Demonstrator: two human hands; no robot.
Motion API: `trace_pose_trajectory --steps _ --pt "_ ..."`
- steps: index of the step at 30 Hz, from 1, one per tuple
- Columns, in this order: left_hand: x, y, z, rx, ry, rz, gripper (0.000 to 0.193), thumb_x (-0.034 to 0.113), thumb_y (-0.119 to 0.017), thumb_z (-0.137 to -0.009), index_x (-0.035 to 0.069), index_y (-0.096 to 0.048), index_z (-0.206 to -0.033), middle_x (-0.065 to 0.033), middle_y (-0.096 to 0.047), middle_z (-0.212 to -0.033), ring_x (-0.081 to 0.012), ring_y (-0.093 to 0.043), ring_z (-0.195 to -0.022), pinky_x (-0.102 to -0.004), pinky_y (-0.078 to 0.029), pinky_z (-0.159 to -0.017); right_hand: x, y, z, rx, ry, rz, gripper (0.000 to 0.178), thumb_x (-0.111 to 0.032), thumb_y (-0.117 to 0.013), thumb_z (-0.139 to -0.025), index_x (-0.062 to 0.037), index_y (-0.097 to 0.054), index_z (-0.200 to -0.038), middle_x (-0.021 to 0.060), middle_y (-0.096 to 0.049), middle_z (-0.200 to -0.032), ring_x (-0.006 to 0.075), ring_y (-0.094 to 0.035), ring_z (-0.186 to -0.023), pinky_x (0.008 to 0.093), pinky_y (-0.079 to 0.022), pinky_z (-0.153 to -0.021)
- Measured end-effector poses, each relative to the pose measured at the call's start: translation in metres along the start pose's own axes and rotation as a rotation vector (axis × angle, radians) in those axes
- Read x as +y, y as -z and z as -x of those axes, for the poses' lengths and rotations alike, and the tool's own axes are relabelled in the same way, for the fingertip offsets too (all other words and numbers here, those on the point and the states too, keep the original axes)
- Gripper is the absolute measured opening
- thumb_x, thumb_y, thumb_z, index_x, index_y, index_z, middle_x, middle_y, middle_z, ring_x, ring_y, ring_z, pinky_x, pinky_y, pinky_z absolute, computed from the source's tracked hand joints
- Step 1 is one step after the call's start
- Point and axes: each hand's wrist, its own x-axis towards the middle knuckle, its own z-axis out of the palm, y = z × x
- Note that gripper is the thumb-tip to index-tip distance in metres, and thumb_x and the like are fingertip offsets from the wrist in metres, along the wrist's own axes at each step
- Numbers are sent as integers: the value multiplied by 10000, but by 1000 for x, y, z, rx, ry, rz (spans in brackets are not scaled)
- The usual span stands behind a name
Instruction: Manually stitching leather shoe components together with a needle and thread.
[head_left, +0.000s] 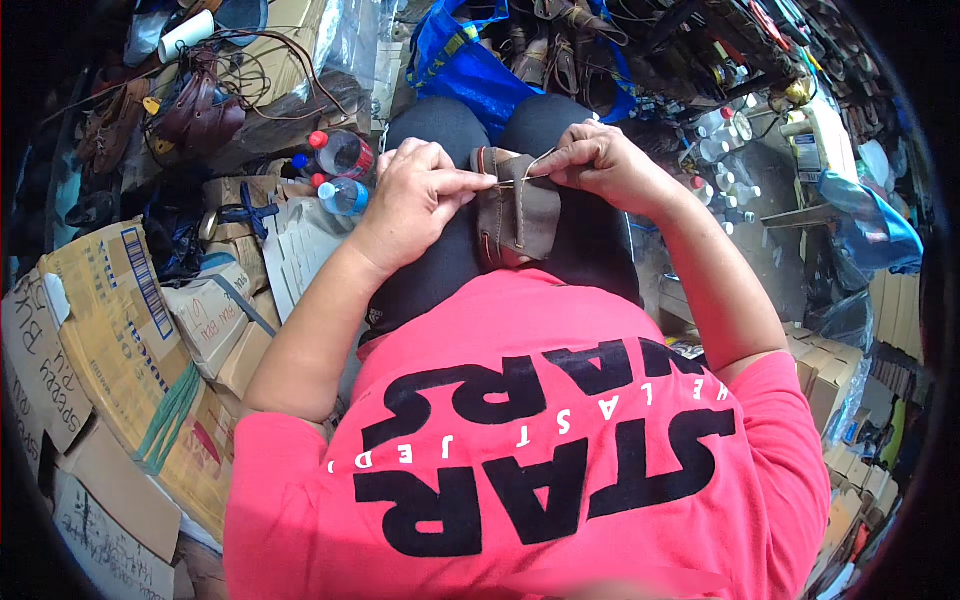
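Note:
A grey-brown shoe upper (538, 215) with reddish edging rests on my lap between my thighs. A light thread (507, 185) runs across its upper part. On the left, my left hand (415, 195) is closed, thumb and forefinger pinching the thread beside the upper's edge. My right hand (605, 165) is also closed, its fingertips pinching the thread at the upper's right corner. Whether a needle sits in either pinch is too small to make out.
Past my knees stands a blue bag (465, 75) with brown shoes (565, 55) in and around it. Bottles (343, 196) stand left of my leg, and more bottles (715, 150) at the right. Cardboard boxes (130, 310) crowd the left side. Dark brown shoe pieces (200, 110) lie far left.

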Motion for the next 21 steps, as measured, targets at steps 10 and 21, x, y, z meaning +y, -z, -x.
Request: trace_pose_trajectory --steps 10,21 --pt "10 -24 -8 87 88 0 163 155 -748 -731 160 -708 -889 31 -613 -768 -171 -560 -824 -355 -339 -830 2 -23 4 170 50 234 217 -176 -748 -786 -246 -758 -992 -24 -640 -768 162 -577 -818 370 -341 -934" --pt "7 -26 -33 82 53 81 120 102 -781 -660 69 -694 -736 -45 -655 -773 -216 -606 -804 -342 -452 -741 -9 -22 -10 176 -200 -137 121 -115 -783 -763 -49 -699 -819 19 -641 -790 150 -590 -826 307 -470 -760"
